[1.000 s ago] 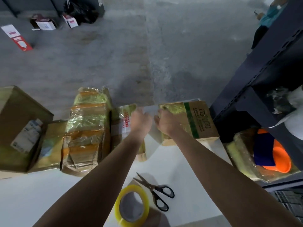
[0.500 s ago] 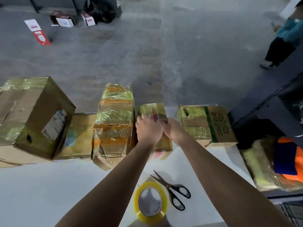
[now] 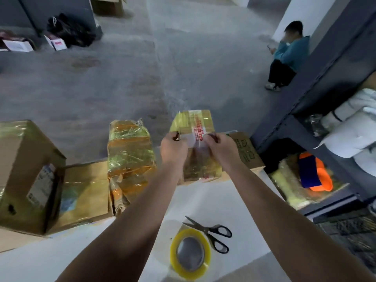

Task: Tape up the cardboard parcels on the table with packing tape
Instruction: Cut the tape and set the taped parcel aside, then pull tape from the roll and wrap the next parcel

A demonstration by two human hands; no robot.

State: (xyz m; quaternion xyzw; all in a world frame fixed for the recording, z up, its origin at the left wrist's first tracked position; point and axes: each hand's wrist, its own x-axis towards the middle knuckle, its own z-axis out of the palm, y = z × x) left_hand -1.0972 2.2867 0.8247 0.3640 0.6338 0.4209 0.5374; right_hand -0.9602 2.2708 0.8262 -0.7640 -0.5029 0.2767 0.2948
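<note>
A small cardboard parcel [image 3: 193, 123] wrapped in yellowish tape, with a white strip of red print, is tipped up at the far edge of the white table [image 3: 40, 263]. My left hand [image 3: 173, 149] grips its left side and my right hand [image 3: 221, 148] grips its right side. A roll of clear yellow packing tape [image 3: 190, 253] lies near the front of the table, with black-handled scissors [image 3: 211, 233] beside it. A tall taped parcel [image 3: 130, 151] stands left of my hands. A box with a green stripe [image 3: 247, 153] sits partly hidden behind my right hand.
At the left stand a large brown box [image 3: 26, 171] and a flat taped box [image 3: 85, 190]. A dark metal shelf [image 3: 305, 110] with white rolls and an orange and blue item rises at the right. A person [image 3: 286, 55] sits on the floor beyond it.
Both hands went from the green-striped box to the small parcel, then lifted and tipped it up off the table. The view tilted up, showing the seated person.
</note>
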